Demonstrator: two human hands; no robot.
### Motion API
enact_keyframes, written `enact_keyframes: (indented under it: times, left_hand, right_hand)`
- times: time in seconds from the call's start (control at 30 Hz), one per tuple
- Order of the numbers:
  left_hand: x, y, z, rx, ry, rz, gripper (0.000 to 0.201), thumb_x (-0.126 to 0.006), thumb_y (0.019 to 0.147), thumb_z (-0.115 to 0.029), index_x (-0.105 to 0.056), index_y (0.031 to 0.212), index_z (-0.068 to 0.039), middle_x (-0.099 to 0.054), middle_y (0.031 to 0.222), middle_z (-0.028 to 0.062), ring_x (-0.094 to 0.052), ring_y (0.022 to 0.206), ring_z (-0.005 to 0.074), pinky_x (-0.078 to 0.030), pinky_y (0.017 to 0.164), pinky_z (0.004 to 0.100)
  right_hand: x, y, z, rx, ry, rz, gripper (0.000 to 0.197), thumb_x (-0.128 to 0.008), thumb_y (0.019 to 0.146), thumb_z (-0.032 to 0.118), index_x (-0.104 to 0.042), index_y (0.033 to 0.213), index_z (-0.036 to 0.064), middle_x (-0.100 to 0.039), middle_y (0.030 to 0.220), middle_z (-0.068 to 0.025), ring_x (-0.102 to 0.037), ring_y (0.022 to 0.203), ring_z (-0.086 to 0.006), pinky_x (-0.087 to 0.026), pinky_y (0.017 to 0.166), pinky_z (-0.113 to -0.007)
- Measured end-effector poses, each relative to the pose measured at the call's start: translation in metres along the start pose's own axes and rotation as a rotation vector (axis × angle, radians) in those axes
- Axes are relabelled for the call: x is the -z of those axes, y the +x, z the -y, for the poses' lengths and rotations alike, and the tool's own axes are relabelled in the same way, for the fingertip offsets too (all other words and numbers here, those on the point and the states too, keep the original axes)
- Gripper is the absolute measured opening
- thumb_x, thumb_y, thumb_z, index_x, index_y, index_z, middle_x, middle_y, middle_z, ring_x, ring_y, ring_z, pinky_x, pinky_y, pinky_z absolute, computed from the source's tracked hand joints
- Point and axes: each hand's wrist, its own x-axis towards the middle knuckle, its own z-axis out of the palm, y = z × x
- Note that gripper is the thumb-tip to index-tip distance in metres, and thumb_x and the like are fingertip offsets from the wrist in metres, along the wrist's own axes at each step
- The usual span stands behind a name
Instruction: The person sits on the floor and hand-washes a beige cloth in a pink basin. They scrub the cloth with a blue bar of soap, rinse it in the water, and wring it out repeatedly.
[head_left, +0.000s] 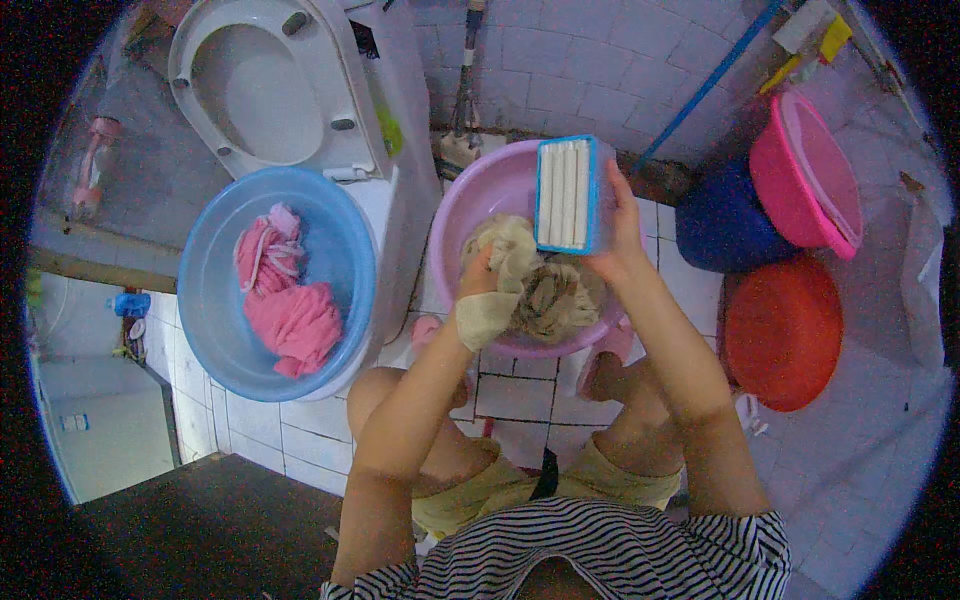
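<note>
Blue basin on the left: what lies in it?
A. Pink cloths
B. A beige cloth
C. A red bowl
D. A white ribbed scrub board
A: the blue basin holds pink cloths, while the beige cloth sits in the purple basin, gripped by the left hand.

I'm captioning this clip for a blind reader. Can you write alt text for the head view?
Seen from above, a crouching person's left hand grips beige cloth in a purple basin while the right hand holds a blue-and-white scrubbing brush over it. Left of it, a blue basin holds pink laundry; a toilet stands behind.
</note>
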Motion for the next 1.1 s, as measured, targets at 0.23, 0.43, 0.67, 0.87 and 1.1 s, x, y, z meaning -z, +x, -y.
enact_keyframes:
  times: [0.23, 0.43, 0.67, 0.87, 1.1]
  left_hand:
    - [-0.017, 0.005, -0.025, -0.273, -0.07, 0.086, 0.042, -0.047, 0.086, -0.051, -0.052, 0.101, -0.011, -0.058, 0.1, 0.0038, -0.053, 0.098, 0.0201, -0.043, 0.086, 0.0364]
    - [-0.028, -0.001, -0.03, -0.371, -0.26, -0.014, 0.041, -0.038, 0.092, -0.043, -0.05, 0.108, -0.007, -0.057, 0.108, 0.0073, -0.052, 0.104, 0.0226, -0.04, 0.093, 0.0371]
    - [-0.021, -0.001, -0.036, -0.435, -0.123, 0.065, 0.042, -0.035, 0.094, -0.041, -0.048, 0.111, -0.004, -0.056, 0.11, 0.0119, -0.053, 0.104, 0.0249, -0.043, 0.092, 0.0378]
    - [-0.017, 0.004, -0.032, -0.448, -0.138, 0.009, 0.043, -0.038, 0.092, -0.042, -0.049, 0.109, -0.004, -0.059, 0.103, 0.0112, -0.055, 0.099, 0.0254, -0.044, 0.089, 0.0395]
    - [-0.015, -0.001, -0.03, -0.531, 0.559, -0.076, 0.047, -0.044, 0.09, -0.044, -0.045, 0.122, -0.009, -0.052, 0.115, 0.0054, -0.051, 0.102, 0.018, -0.043, 0.088, 0.0335]
  right_hand:
    - [0.015, 0.006, -0.008, -0.075, 0.187, 0.105, 0.059, -0.043, 0.085, 0.054, -0.048, 0.124, 0.0106, -0.055, 0.117, -0.0135, -0.056, 0.101, -0.0304, -0.046, 0.085, -0.047]
    - [0.021, 0.0, -0.019, -0.198, 0.085, 0.082, 0.061, -0.042, 0.084, 0.057, -0.05, 0.123, 0.0105, -0.057, 0.115, -0.0132, -0.059, 0.095, -0.0315, -0.047, 0.083, -0.045]
    - [0.021, -0.007, -0.023, -0.183, -0.064, -0.071, 0.059, -0.056, 0.079, 0.053, -0.051, 0.12, 0.0106, -0.057, 0.114, -0.0087, -0.057, 0.099, -0.0244, -0.045, 0.087, -0.041]
    - [0.01, -0.014, -0.028, -0.073, -0.33, -0.186, 0.061, -0.059, 0.077, 0.053, -0.05, 0.121, 0.0112, -0.055, 0.114, -0.0071, -0.054, 0.102, -0.0224, -0.043, 0.089, -0.039]
    - [0.0, -0.025, -0.047, 0.455, -1.225, -0.109, 0.076, -0.07, 0.068, 0.048, -0.044, 0.125, 0.0044, -0.049, 0.117, -0.0157, -0.05, 0.106, -0.0281, -0.042, 0.089, -0.04]
